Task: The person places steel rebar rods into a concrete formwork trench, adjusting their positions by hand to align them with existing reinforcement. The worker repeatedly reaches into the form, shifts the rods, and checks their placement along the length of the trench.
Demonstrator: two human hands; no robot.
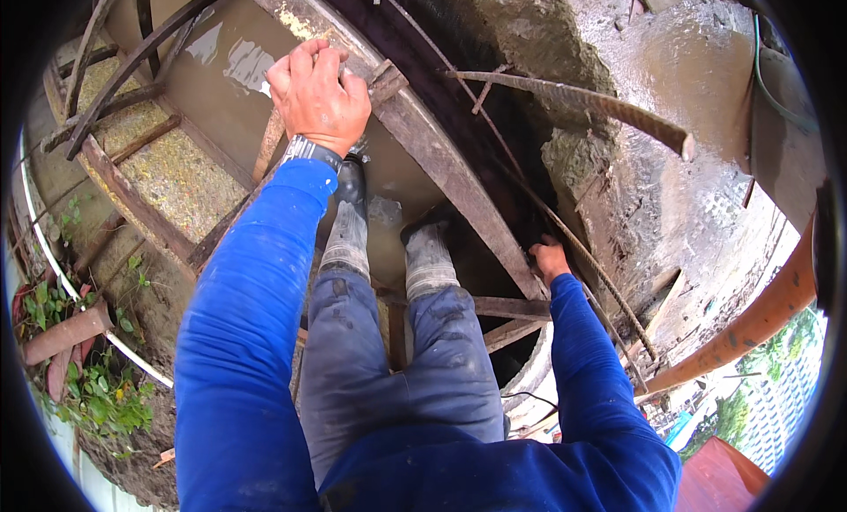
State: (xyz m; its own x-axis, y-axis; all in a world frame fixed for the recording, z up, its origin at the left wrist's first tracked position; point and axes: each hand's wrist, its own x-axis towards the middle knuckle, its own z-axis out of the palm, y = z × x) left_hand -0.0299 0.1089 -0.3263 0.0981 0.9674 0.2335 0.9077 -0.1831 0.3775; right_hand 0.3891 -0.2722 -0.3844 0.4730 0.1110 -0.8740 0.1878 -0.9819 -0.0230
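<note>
A long wooden plank (pixel 441 155) slants from the upper middle down to the right, above muddy water. My left hand (pixel 318 102), with a metal-banded watch (pixel 313 152) at the wrist, is closed over the plank's left edge, fingers bent. Next to its thumb a short wooden batten (pixel 386 84) crosses the plank. Lower right, my right hand (pixel 551 258) is curled beside the plank's lower end, close to a thin steel rod (pixel 587 247). Its fingertips go into shadow, so what they grip is hidden. My boots (pixel 350 190) stand in the brown water (pixel 388 216).
A bent rebar (pixel 600 102) juts out above a rough concrete edge (pixel 573 36) on the right. Timber braces (pixel 141 208) and a speckled panel (pixel 190 159) lie left. Wooden crosspieces (pixel 512 307) run behind my legs. An orange-brown pipe (pixel 750 327) curves at right.
</note>
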